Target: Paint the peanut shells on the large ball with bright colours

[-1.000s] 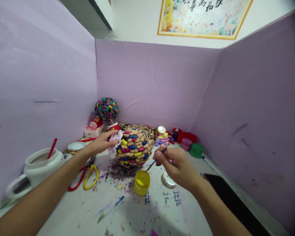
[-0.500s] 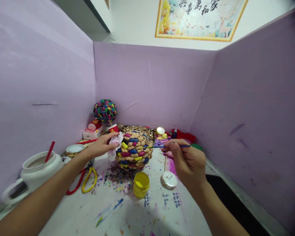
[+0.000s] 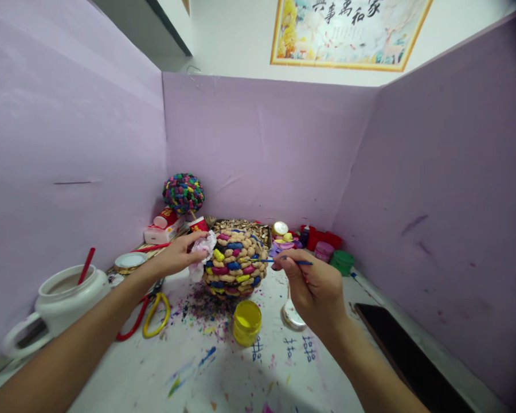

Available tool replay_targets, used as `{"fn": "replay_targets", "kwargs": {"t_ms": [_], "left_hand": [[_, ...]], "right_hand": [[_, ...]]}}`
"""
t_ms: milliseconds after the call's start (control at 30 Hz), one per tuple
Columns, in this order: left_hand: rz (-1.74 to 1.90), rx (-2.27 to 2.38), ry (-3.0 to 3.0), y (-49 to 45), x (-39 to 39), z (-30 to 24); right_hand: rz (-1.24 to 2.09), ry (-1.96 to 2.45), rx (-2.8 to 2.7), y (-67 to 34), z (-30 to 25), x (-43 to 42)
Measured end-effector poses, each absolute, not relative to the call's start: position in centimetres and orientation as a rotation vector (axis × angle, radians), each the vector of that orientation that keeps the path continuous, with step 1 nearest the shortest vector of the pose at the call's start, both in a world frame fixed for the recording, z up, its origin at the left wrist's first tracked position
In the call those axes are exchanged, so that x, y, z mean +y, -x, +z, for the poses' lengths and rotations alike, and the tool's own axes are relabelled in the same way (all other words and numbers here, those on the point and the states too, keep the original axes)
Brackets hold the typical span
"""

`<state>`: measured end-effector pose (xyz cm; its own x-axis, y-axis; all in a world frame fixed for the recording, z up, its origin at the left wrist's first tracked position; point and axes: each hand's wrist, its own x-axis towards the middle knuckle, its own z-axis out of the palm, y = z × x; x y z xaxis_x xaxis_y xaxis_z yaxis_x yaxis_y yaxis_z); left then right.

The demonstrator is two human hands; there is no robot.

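Observation:
A ball covered in peanuts (image 3: pixel 234 265) stands on the paint-spotted table; some of its peanuts are painted blue, yellow and magenta, others are bare. At its left side my left hand (image 3: pixel 188 252) presses a crumpled tissue (image 3: pixel 203 252) against it. My right hand (image 3: pixel 312 281) pinches a thin blue paintbrush (image 3: pixel 301 263), whose tip meets the ball's right side. In front of the ball sits an open jar of yellow paint (image 3: pixel 247 324). A white lid (image 3: pixel 293 315) lies partly hidden behind my right hand.
Scissors (image 3: pixel 157 314) and a white mug (image 3: pixel 71 298) stand at the left. Behind are a finished multicoloured ball (image 3: pixel 183 193) and a tray of shells (image 3: pixel 243 225). Paint pots, one green (image 3: pixel 342 261), stand back right; a dark phone (image 3: pixel 406 355) lies near the right wall.
My right hand has moved left and a little down, closer to the ball, and its grip sits nearer the brush tip. My left hand and the ball have stayed in place.

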<state>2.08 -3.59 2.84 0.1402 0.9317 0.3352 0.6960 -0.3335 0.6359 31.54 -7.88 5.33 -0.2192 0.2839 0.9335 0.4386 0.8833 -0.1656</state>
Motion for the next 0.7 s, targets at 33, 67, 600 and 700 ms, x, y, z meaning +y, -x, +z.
{"fn": "replay_targets", "kwargs": {"t_ms": [33,67,600,700], "left_hand": [[0.998,1.573,-2.102,-2.1,-3.61,2.86],[0.991,1.573,-2.107,-2.12,-3.62,2.87],[0.998,1.528,-2.106,-1.87,-3.38,2.5],[1.009,1.536,-2.086,-1.93,-3.42,2.57]], "right_hand": [[-0.155,0.54,-1.818,-31.54,5.3,-7.88],[-0.154,0.536,-1.819,-31.52,5.27,-7.88],[-0.1,0.646,-1.725,-31.69,4.56,-7.04],[-0.087,0.683,-1.718,-31.88,4.58,-7.08]]}}
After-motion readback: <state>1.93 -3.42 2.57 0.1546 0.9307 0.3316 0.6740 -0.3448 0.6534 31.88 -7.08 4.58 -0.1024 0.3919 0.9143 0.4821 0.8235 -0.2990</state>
